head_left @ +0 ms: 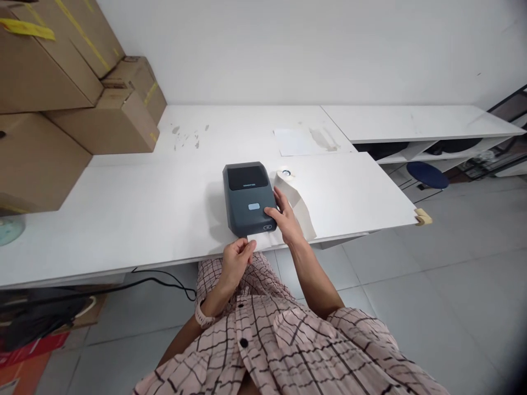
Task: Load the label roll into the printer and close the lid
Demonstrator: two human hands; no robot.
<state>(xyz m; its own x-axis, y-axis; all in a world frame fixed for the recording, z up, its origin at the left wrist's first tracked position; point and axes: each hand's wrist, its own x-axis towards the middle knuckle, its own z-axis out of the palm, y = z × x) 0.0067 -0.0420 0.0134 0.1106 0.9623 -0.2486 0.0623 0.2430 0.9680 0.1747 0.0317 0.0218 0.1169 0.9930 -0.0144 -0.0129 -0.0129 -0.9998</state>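
Observation:
A dark grey label printer [247, 196] sits near the front edge of the white table [135, 208]. My left hand [237, 259] pinches the white label [260, 238] that sticks out of the printer's front slot. My right hand [283, 218] rests on the printer's right front corner, fingers curled over its edge beside a small button. A roll of white label paper [285, 175] lies just right of the printer, and its strip [302, 211] trails towards the table edge, passing under my right wrist.
Stacked cardboard boxes [61, 99] fill the table's left end. A paper sheet [294, 141] lies further back. A lower white shelf unit [411, 123] stands at the right with a blue stool [427, 174] below. A black cable [160, 281] hangs under the table.

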